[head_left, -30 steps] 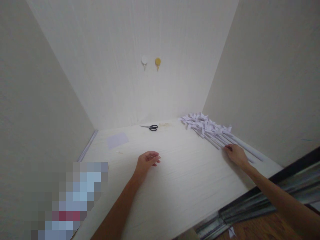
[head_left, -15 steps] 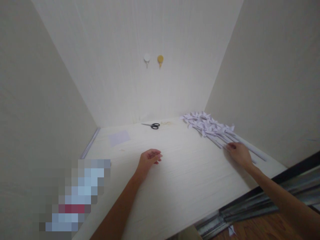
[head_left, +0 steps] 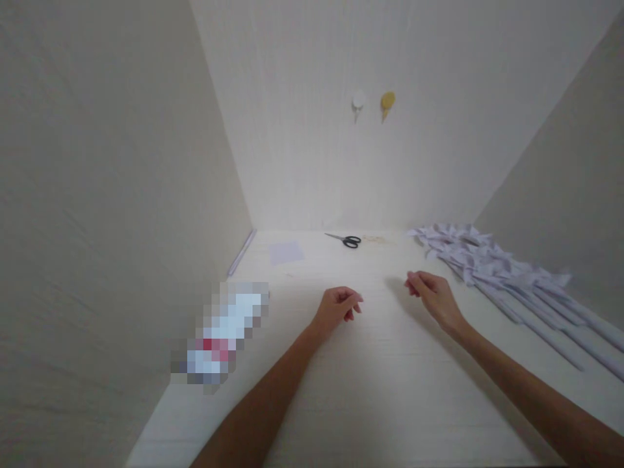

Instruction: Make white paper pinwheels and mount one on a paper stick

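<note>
My left hand [head_left: 338, 305] hovers above the middle of the white tabletop [head_left: 361, 396]. Its fingers are loosely bent, with gaps between the tips, and nothing shows in them. To its right, my right hand [head_left: 433, 296] is over the tabletop too, fingers curled but slightly apart, no object visible in it. Beside that hand, on the right, lies a pile of white paper pinwheels [head_left: 487, 260] on long rolled-paper sticks, apart from the fingers. Black-handled scissors [head_left: 348, 241] rest near the back wall, beyond both hands.
A pale square of paper [head_left: 286, 252] lies at the back left, with a thin rolled-paper stick [head_left: 242, 252] along the left wall. Small beige bits [head_left: 375, 240] sit beside the scissors. A blurred-out object [head_left: 227, 331] is at left. White [head_left: 358, 99] and yellow [head_left: 388, 101] hooks hang on the back wall.
My right hand has left the pinwheel sticks and come inward over the table. The view has swung left, so things appear farther right. My left hand keeps nearly the same pose.
</note>
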Available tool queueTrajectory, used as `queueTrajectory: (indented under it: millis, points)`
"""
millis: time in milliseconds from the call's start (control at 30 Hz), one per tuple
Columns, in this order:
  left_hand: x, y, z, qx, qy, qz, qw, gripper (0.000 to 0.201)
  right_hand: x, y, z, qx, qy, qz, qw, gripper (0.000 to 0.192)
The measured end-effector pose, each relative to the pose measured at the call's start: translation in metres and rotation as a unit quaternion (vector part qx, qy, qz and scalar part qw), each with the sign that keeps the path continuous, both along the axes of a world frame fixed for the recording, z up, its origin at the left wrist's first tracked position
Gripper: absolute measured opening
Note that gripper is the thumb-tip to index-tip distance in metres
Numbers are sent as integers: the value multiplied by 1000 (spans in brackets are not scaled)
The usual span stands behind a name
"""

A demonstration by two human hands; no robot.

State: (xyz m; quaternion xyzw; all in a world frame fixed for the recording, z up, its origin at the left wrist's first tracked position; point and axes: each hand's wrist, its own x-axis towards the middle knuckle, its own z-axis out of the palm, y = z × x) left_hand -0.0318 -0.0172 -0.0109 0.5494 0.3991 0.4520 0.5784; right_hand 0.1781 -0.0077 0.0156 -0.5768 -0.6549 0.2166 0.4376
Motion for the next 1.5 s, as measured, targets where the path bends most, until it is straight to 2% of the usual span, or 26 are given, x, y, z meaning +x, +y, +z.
queueTrajectory:
  millis: [100,200,300,367,400,433,467,567,633,733,800,867,933,1100,1367,1467,1500]
  points:
    - [1,-1,-1,3,7,14,1000,31,-44,8,-9,-10,31,65,997,41]
    - [2,-2,-1,10,16,39,999,35,-73,10,-18,-22,62,97,993,41]
    - [-1,0,1,45,55,77,994,33,-88,8,-25,-37,83,112,990,40]
    - [-6,7,5,93,131,109,981,26,-90,6,-28,-50,95,118,987,38]
    - [-10,13,9,125,200,125,964,23,-90,6,-30,-56,101,122,986,38]
    - [-15,20,13,167,289,136,933,19,-89,6,-31,-62,109,123,984,37]
    - [-20,28,17,209,392,137,885,17,-88,6,-31,-67,118,123,983,36]
    - [-37,58,29,219,483,145,836,23,-86,8,-34,-87,144,114,979,36]
    - [-47,77,35,207,542,144,802,40,-85,8,-35,-98,150,113,977,36]
    - [-56,101,35,145,622,155,754,66,-85,8,-35,-104,153,116,976,36]
    - [-59,112,31,99,661,154,728,72,-85,8,-35,-104,152,115,976,36]
    - [-60,119,27,62,686,141,711,73,-85,7,-34,-102,148,113,977,36]
    - [-61,123,24,48,700,125,702,65,-85,6,-33,-101,147,112,978,36]
    - [-61,121,23,68,721,114,680,52,-86,6,-32,-95,141,112,979,37]
    - [-62,121,24,88,736,153,654,32,-82,8,-37,-96,141,120,978,36]
    - [-67,117,30,112,736,179,643,23,-83,9,-36,-95,141,119,978,36]
    - [-68,115,34,126,736,186,639,26,-83,9,-36,-95,142,119,978,36]
